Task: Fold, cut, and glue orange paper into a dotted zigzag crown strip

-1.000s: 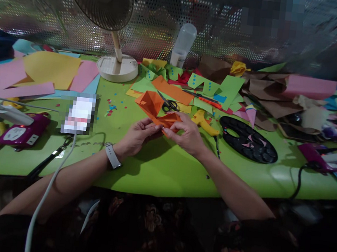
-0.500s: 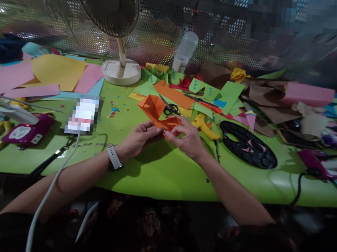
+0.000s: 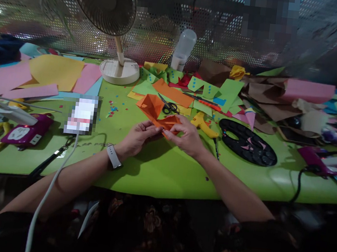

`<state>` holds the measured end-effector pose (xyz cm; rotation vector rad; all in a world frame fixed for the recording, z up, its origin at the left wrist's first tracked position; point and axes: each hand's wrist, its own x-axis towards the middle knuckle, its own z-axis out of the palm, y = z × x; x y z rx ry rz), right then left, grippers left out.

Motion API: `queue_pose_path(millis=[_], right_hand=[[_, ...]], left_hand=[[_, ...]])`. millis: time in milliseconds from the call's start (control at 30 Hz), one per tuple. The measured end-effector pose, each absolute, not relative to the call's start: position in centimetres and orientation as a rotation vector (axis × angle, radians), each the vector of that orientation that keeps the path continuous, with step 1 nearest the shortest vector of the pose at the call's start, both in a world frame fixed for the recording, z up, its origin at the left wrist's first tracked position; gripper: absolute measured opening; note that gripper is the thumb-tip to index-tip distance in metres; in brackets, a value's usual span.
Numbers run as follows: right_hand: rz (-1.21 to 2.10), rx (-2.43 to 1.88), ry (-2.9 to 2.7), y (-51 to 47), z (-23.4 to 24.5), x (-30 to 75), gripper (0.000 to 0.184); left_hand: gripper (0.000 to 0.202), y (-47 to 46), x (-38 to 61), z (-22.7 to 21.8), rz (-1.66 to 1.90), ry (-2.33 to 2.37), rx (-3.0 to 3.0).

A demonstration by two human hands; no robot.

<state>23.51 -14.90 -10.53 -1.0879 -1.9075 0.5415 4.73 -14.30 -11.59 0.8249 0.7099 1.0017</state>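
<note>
A folded orange paper is held above the green table, its creased upper flap tilted up to the left. My left hand pinches its lower edge between thumb and fingers. From the right, my right hand grips the other folded part, thumb in front and fingers behind. The two thumbs nearly meet at the bottom of the paper. Just behind it lie black-handled scissors. To the right of my right hand is a yellow glue gun.
A black paint palette with pink scraps lies on the right. A phone with a white cable is on the left, near a purple power adapter. A fan and coloured paper sheets stand and lie along the back.
The view has shifted very slightly. Both hands keep the same hold on the folded orange paper, with hardly any visible movement.
</note>
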Motion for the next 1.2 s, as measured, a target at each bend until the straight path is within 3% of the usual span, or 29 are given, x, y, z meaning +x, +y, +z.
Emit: queue_pose_path(millis=[233,433,600,733,1200], right_hand=[[0.507,-1.086,-1.902,-14.8,-10.7,23.6,0.022],[0.516,-1.0,-1.627,-14.7,-10.2,23.6,0.012],[0.951,-1.155,-1.461,-14.8,-10.2,23.6,0.031],[1.335,-1.183,-1.53,-15.0,-10.1,23.0,0.036],[1.343,-1.156,-1.531,-14.9,-10.6,22.5,0.032]], left_hand=[[0.022,-14.3,4.7,-11.7,1.0,0.722,0.826],[0.021,-13.9,4.5,-11.7,1.058,0.746,0.777],[0.023,-13.8,4.6,-11.7,1.103,0.707,0.76],[0.025,-13.9,4.6,-11.8,1.105,0.647,0.787],[0.022,-13.8,4.5,-11.8,1.1,0.721,0.748]])
